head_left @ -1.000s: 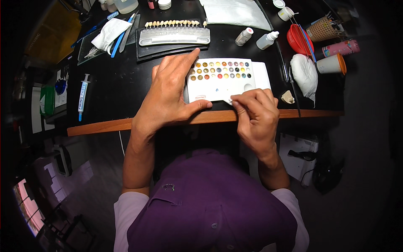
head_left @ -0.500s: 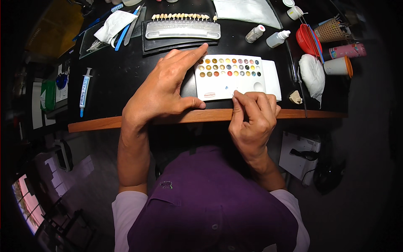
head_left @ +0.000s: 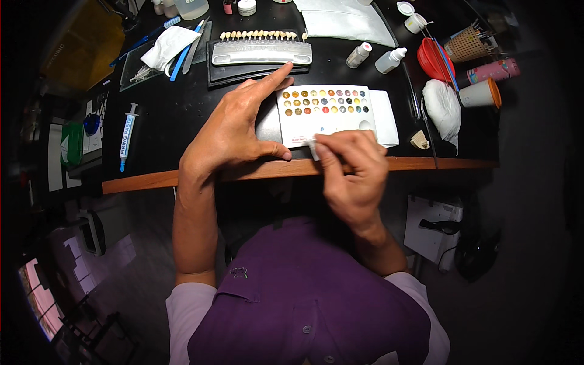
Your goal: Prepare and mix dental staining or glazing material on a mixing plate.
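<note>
A white palette [head_left: 298, 129] with rows of small coloured wells lies near the table's front edge, a small blue smear on its bare lower part. My left hand [head_left: 234, 118] spans its left side, thumb by the lower corner and fingers at the upper corner, holding it. My right hand [head_left: 356, 170] is over the palette's lower edge, thumb and forefinger pinched on a small white piece [head_left: 314, 148] that looks like tissue. The other fingers of that hand are curled in. A white sheet or card [head_left: 384, 118] sticks out on the palette's right.
Beyond the palette stands a tooth shade guide [head_left: 261, 56]. Two small bottles [head_left: 390, 60] are behind it. At right lie a white cloth bundle [head_left: 443, 109], a red bowl [head_left: 433, 64] and a cup [head_left: 480, 95]. A syringe [head_left: 128, 139] lies far left.
My right hand has moved left along the palette's lower edge, and the white piece in its fingers now shows. My left hand stays at the palette's left side. The view has shifted slightly.
</note>
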Motion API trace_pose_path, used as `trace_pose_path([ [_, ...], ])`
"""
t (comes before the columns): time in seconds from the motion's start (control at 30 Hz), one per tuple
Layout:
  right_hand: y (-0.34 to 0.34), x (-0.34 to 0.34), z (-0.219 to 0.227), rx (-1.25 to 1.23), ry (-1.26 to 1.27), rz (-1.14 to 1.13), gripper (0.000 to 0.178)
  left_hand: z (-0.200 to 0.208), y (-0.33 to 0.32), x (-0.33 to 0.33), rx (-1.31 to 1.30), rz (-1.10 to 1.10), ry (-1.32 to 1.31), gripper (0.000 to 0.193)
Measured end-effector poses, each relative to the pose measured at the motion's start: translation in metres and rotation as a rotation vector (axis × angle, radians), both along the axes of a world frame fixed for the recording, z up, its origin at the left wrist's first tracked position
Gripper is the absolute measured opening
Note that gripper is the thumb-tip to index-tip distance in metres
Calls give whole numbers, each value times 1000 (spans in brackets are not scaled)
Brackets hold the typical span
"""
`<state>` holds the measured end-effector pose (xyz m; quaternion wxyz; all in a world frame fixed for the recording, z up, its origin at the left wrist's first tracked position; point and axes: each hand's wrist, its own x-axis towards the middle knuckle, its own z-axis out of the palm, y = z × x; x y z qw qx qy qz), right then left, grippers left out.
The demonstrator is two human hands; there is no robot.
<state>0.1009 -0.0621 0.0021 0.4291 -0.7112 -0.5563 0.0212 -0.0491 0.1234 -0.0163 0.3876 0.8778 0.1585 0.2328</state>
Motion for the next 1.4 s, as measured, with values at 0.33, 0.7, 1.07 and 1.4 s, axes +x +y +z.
trace_pose_path([
  [0.33, -11, 51, -2, -76, -40, -219, 14, 0, 0, -4, -37, -17, -42, 129],
  [0.7, -3, 31, -3, -138, -222, -180, 12, -2, 0, -2, -27, -12, -28, 131],
  [1.07, -2, 46, -2, -121, -98, -158, 9, -2, 0, -2, -28, -7, -41, 130],
  [1.4, 2, 40, -2, -135, -229, -165, 13, -3, 0, -1, -13, -13, -48, 129],
])
